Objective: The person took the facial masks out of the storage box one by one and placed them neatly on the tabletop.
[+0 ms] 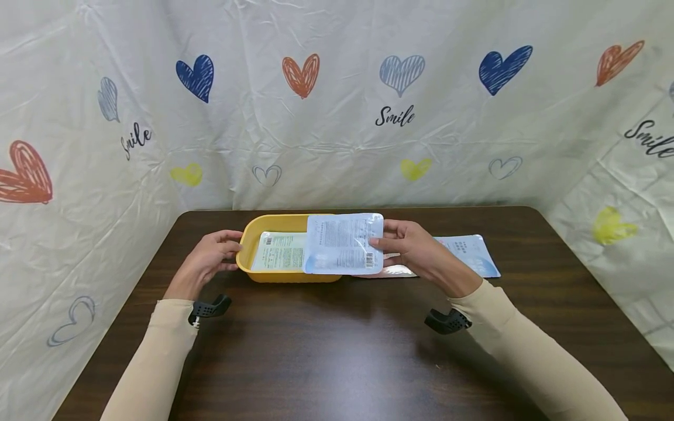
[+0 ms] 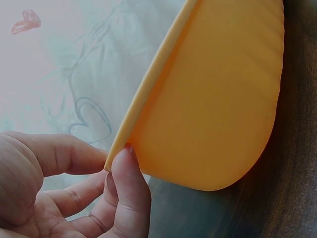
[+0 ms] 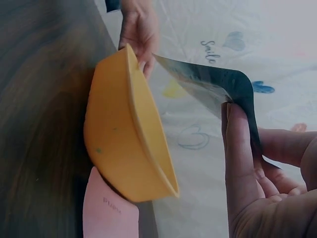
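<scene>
A yellow plastic basin (image 1: 295, 278) stands near the back of the table, with a green-printed sachet (image 1: 281, 250) lying inside it. My left hand (image 1: 210, 257) pinches the basin's left rim between thumb and fingers, seen closely in the left wrist view. My right hand (image 1: 413, 248) pinches the right edge of a pale blue flat sachet (image 1: 342, 242), printed with small text and a barcode. In the right wrist view this sachet is raised above the basin's rim, slightly bent. It overlaps the right part of the basin in the head view.
Right of the basin lies a pink sachet (image 3: 111, 208), partly hidden behind my right hand in the head view. Another light blue sachet (image 1: 471, 254) lies farther right. The dark wooden table (image 1: 326, 351) meets a white curtain (image 1: 337, 140) with hearts at its back edge.
</scene>
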The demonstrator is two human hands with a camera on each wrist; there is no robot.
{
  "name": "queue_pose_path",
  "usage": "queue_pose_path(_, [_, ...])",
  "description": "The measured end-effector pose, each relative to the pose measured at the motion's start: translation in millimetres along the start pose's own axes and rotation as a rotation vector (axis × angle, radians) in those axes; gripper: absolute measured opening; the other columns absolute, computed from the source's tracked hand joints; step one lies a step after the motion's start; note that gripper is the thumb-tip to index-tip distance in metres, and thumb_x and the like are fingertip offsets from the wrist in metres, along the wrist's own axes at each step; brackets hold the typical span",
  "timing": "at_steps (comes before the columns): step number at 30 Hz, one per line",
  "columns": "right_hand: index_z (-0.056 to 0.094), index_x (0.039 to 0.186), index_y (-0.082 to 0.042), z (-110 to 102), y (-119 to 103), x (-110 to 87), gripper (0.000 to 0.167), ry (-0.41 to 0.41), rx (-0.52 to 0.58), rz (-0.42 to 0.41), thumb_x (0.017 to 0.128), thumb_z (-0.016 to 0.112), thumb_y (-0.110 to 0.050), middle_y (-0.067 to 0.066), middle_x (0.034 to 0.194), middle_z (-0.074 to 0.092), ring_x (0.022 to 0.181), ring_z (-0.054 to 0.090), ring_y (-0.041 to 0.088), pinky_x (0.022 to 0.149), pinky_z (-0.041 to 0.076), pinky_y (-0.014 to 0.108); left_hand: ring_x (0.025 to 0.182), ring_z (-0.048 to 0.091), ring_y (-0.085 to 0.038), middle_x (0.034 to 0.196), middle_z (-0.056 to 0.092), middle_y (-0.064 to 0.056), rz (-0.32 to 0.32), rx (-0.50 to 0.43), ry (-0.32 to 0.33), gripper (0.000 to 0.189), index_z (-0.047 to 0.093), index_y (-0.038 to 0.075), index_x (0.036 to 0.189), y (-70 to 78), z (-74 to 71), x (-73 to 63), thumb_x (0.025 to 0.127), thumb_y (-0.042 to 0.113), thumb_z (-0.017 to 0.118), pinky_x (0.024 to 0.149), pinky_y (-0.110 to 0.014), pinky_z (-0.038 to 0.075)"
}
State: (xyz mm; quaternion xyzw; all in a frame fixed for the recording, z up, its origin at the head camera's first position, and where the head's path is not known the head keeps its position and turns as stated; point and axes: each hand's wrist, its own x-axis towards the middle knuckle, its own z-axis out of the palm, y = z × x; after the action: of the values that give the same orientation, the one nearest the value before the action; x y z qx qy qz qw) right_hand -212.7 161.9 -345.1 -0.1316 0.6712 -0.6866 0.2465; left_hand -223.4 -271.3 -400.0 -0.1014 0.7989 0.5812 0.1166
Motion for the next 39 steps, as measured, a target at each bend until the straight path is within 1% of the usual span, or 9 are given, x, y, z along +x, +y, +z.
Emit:
queue_pose_path(6, [0.049, 0.143, 0.001, -8.7, 3.8, -14.6, 0.048, 0.024, -0.041, 0.023, 0.098, 0.065, -0.007, 0.005, 0.111, 0.075, 0.097, 0.073, 0.024, 0.078, 0.061, 0.041, 0.107, 0.059, -0.032, 0.141, 0.048, -0.024, 0.005, 0.004, 0.003, 0.051, 0.043, 0.005, 0.151, -0.8, -0.2, -0.1, 0.102, 0.014, 0.056, 0.080, -0.031, 0.061])
queue_pose_path(10, [0.050, 0.142, 0.000, -15.0, 8.8, -23.6, 0.049, 0.028, -0.093, 0.039, 0.097, 0.068, -0.012, 0.005, 0.111, 0.075, 0.096, 0.073, 0.023, 0.079, 0.061, 0.040, 0.105, 0.059, -0.031, 0.141, 0.048, -0.024, 0.004, 0.009, 0.004, 0.051, 0.043, 0.005, 0.151, -1.1, -0.9, -0.5, 0.102, 0.014, 0.056, 0.080, -0.031, 0.061])
queue_pose_path(13, [0.050, 0.141, 0.000, -18.8, 12.5, -30.1, 0.050, 0.025, -0.111, 0.042, 0.098, 0.068, -0.014, 0.004, 0.112, 0.075, 0.097, 0.073, 0.023, 0.079, 0.060, 0.040, 0.104, 0.059, -0.030, 0.140, 0.048, -0.024, 0.005, 0.007, 0.002, 0.051, 0.043, 0.004, 0.151, -1.1, -1.5, -0.9, 0.102, 0.014, 0.056, 0.080, -0.031, 0.061])
queue_pose_path(17, [0.048, 0.142, 0.002, -22.7, 16.6, -37.5, 0.049, 0.007, -0.087, 0.033, 0.099, 0.066, -0.012, 0.004, 0.113, 0.075, 0.098, 0.073, 0.023, 0.080, 0.060, 0.041, 0.103, 0.060, -0.029, 0.140, 0.049, -0.024, 0.007, 0.004, 0.000, 0.051, 0.043, 0.004, 0.151, -1.3, -2.0, -0.9, 0.102, 0.013, 0.055, 0.080, -0.031, 0.061])
queue_pose_path(23, [0.049, 0.140, 0.004, -29.0, 22.9, -47.9, 0.045, -0.035, -0.051, 0.016, 0.099, 0.064, -0.010, 0.008, 0.119, 0.073, 0.102, 0.073, 0.027, 0.082, 0.061, 0.047, 0.103, 0.060, -0.029, 0.139, 0.050, -0.024, 0.010, 0.002, 0.001, 0.050, 0.043, 0.004, 0.150, -1.5, -1.7, -1.0, 0.102, 0.013, 0.056, 0.080, -0.031, 0.061])
queue_pose_path(30, [0.048, 0.138, 0.003, -36.0, 31.8, -59.9, 0.045, -0.023, -0.067, 0.055, 0.100, 0.064, -0.013, 0.008, 0.120, 0.073, 0.104, 0.072, 0.028, 0.084, 0.060, 0.048, 0.103, 0.061, -0.030, 0.137, 0.051, -0.025, 0.013, 0.001, -0.002, 0.050, 0.043, 0.004, 0.150, -1.9, -1.0, -0.6, 0.102, 0.013, 0.055, 0.079, -0.031, 0.061])
queue_pose_path(33, [0.047, 0.137, 0.003, -37.8, 35.9, -63.8, 0.044, -0.022, -0.060, 0.064, 0.100, 0.064, -0.013, 0.007, 0.120, 0.073, 0.104, 0.072, 0.027, 0.084, 0.060, 0.048, 0.102, 0.061, -0.030, 0.137, 0.052, -0.024, 0.013, 0.003, -0.001, 0.049, 0.044, 0.004, 0.150, -2.2, -0.5, -0.4, 0.102, 0.013, 0.055, 0.079, -0.031, 0.061])
queue_pose_path(39, [0.047, 0.136, 0.003, -39.3, 43.8, -72.2, 0.042, -0.033, -0.032, 0.114, 0.100, 0.064, -0.012, 0.006, 0.117, 0.074, 0.102, 0.072, 0.026, 0.084, 0.060, 0.048, 0.101, 0.061, -0.028, 0.135, 0.055, -0.024, 0.011, -0.005, -0.001, 0.048, 0.044, 0.004, 0.149, -1.8, -0.4, 0.3, 0.102, 0.012, 0.055, 0.079, -0.032, 0.061])
